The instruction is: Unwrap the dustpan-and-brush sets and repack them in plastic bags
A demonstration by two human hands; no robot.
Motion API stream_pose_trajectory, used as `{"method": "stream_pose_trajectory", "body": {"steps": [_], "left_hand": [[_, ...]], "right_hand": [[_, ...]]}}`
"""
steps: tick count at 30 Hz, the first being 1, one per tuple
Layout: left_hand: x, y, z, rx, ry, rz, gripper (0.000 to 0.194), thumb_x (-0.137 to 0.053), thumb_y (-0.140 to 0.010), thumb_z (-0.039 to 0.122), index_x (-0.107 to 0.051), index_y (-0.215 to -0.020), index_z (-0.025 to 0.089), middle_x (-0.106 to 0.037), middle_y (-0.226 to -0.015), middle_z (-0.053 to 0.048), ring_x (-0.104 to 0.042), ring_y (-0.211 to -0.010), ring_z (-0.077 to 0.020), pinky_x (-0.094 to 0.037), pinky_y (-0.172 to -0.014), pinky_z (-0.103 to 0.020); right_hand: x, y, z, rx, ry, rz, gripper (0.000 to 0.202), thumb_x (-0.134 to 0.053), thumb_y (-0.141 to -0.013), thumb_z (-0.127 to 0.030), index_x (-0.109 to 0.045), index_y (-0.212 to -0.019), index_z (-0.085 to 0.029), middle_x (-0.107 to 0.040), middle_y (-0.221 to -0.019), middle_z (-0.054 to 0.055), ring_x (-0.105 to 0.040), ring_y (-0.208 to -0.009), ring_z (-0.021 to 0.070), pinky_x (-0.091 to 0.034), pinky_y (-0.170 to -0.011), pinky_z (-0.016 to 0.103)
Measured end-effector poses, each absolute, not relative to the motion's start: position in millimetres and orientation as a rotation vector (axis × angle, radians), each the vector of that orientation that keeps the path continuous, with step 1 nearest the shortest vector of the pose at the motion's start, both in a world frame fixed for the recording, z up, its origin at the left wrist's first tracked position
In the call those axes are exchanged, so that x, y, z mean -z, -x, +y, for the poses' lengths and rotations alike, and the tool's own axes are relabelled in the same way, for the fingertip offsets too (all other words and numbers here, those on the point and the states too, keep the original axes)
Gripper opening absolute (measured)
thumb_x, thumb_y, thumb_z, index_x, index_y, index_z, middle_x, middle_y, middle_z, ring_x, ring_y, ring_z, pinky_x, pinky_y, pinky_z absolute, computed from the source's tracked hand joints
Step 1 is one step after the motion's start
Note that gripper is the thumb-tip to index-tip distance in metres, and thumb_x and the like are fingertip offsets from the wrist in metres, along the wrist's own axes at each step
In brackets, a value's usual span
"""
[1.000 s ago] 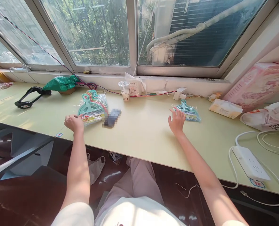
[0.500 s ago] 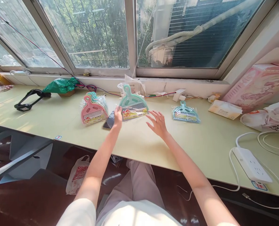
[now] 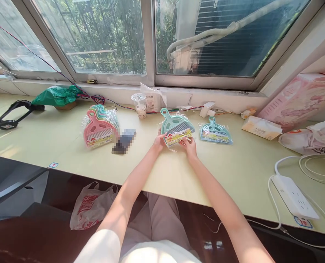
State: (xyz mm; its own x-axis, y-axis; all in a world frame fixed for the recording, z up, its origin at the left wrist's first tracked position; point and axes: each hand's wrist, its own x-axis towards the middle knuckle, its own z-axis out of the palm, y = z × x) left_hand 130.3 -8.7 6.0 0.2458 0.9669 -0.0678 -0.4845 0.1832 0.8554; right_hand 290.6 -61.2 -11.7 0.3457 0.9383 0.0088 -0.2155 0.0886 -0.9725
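Between my two hands is a mint-green dustpan and brush set [image 3: 176,124] in clear plastic wrap, tilted, its handle pointing up and left. My left hand [image 3: 159,141] grips its lower left edge, the fingers partly hidden behind it. At the bottom right edge, my right hand [image 3: 189,147] pinches the wrapped set by its printed label. Just to the right, a blue-green dustpan set [image 3: 215,132] in similar wrap lies on the table. A row of wrapped dustpan sets in several colours stands to the left, with a pink dustpan set [image 3: 99,129] in front.
On the pale table [image 3: 77,164] a blurred-out dark phone-like object [image 3: 124,141] lies left of my hands. A lidded cup [image 3: 140,106] stands by the window sill. At right are a tissue pack [image 3: 262,128] and a white power strip [image 3: 295,197]; at left, black headband-like gear [image 3: 13,115].
The mint-green dustpan set has moved right, towards the blue-green one, and tilted. My right hand, open beside it before, now grips its lower edge. The cup has come into view.
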Motion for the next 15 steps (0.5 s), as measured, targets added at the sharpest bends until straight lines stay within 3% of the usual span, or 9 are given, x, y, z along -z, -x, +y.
{"method": "stream_pose_trajectory", "body": {"steps": [3,8,12,15], "left_hand": [[-5.0,-129.4,-8.1,-1.075,-0.899,0.678,0.054,-0.067,-0.082,0.041,-0.05,-0.131,0.027,-0.065,-0.119,-0.008,-0.067,-0.096,-0.0207,-0.055,-0.082,-0.036],[-3.6,-128.8,6.9,-1.149,-0.917,0.848,0.05,-0.05,-0.09,0.056,-0.06,-0.124,0.021,-0.068,-0.114,-0.011,-0.067,-0.098,-0.0207,-0.055,-0.079,-0.031],[0.6,-106.4,27.8,-1.38,-0.685,0.981,0.054,-0.042,-0.094,0.056,-0.05,-0.136,0.022,-0.07,-0.101,-0.01,-0.069,-0.085,-0.018,-0.055,-0.076,-0.03],[1.5,-79.7,41.5,-1.594,-0.505,1.168,0.047,-0.039,-0.098,0.044,-0.044,-0.138,0.02,-0.07,-0.096,-0.01,-0.068,-0.073,-0.0132,-0.054,-0.071,-0.026]], "right_hand": [[14.0,-290.7,-60.2,-1.049,1.131,-0.725,0.042,-0.076,-0.063,-0.046,-0.058,-0.092,-0.022,-0.069,-0.094,0.003,-0.069,-0.087,0.0185,-0.06,-0.082,0.033],[9.0,-294.3,-64.0,-1.087,1.119,-0.708,0.039,-0.08,-0.061,-0.039,-0.062,-0.089,-0.02,-0.072,-0.09,0.004,-0.07,-0.088,0.0216,-0.061,-0.081,0.037],[2.0,-294.0,-68.9,-1.148,1.124,-0.822,0.039,-0.083,-0.058,-0.04,-0.064,-0.085,-0.019,-0.072,-0.083,0.005,-0.071,-0.082,0.0225,-0.062,-0.078,0.041],[-0.2,-294.2,-71.8,-1.16,1.131,-0.848,0.04,-0.085,-0.055,-0.039,-0.065,-0.083,-0.019,-0.072,-0.082,0.004,-0.07,-0.081,0.0229,-0.062,-0.075,0.041]]}}
